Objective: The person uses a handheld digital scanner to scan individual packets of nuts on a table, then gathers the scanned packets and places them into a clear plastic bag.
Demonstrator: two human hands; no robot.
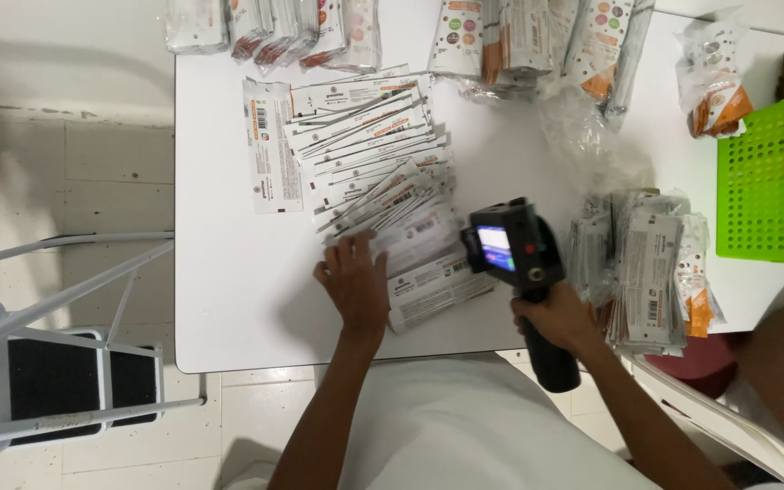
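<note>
White, thin and slippery-looking flat sachets (383, 181) lie fanned across the table (220, 299), where the left hand (354, 281) presses them flat with spread fingers while the right hand (560, 318) grips a seemingly heavy handheld printer (510, 245) by its handle.

I am at a small packing station, a back room rather than a shop floor. My white counter (229, 299) carries fanned rows of flat printed sachets (369, 154), more bundles in clear wrap (646, 272), a green plastic basket (764, 181) and a handheld coding printer (514, 249). The tiled floor (65, 181) and a step stool (38, 363) alongside look plain and utilitarian.
</note>
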